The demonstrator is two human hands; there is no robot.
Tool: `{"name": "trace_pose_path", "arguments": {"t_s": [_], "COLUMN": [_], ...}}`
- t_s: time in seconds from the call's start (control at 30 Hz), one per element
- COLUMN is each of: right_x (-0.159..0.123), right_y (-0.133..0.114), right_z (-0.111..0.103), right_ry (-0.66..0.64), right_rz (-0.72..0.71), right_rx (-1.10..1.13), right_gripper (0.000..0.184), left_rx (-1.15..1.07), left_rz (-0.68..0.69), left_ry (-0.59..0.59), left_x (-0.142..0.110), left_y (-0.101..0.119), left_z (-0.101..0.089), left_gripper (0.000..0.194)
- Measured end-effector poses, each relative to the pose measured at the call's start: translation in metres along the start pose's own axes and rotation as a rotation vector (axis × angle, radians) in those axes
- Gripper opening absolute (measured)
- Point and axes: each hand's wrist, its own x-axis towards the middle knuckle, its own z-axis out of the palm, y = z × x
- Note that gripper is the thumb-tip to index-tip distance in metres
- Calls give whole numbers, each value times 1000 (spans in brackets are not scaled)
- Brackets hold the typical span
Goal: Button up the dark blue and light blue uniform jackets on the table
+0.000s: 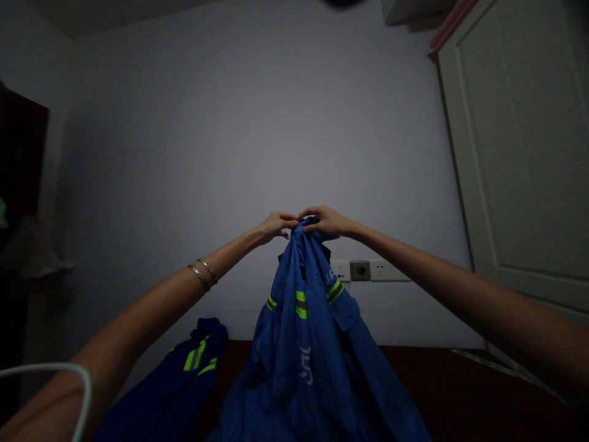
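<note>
A blue work jacket [317, 356] with yellow-green and grey reflective strips and pale lettering hangs in folds in front of me. Its top is gathered to a point where both of my hands meet. My right hand [324, 221] pinches the gathered cloth from the right, fingers curled over it. From the left, my left hand [278, 225] has its fingertips closed at the same spot; the exact grip is partly hidden. Two silver bangles [202, 274] circle my left forearm. The jacket's lower end runs out of view.
A darker blue garment [170, 387] with reflective strips lies at lower left on a dark red surface [460, 393]. Wall sockets [380, 270] are behind the jacket. A pale cabinet door [529, 153] stands at right. A white cable [85, 387] curves at lower left.
</note>
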Motion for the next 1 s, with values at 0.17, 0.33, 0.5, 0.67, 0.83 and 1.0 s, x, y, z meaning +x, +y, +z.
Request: {"name": "trace_pose_path", "arguments": {"t_s": [0.17, 0.33, 0.5, 0.67, 0.83, 1.0], "right_x": [4, 11, 16, 18, 20, 23], "right_y": [0, -9, -11, 3, 11, 4], "right_z": [7, 1, -5, -8, -3, 4], "right_ry": [57, -6, 9, 118, 207, 165], "right_rz": [71, 152, 147, 235, 337, 296], "right_rx": [-29, -174, -372, -446, -511, -465], "right_gripper": [51, 37, 29, 31, 31, 23], "left_rx": [-124, -151, -156, 44, -81, -237], "left_rz": [-4, 8, -39, -72, -252, -312], "left_ry": [83, 60, 80, 262, 32, 75], "left_x": [5, 7, 4, -7, -13, -3], "left_y": [-2, 1, 9, 22, 25, 19], "left_z": [2, 0, -6, -12, 0, 14], "left_gripper": [35, 43, 37, 12, 14, 16]}}
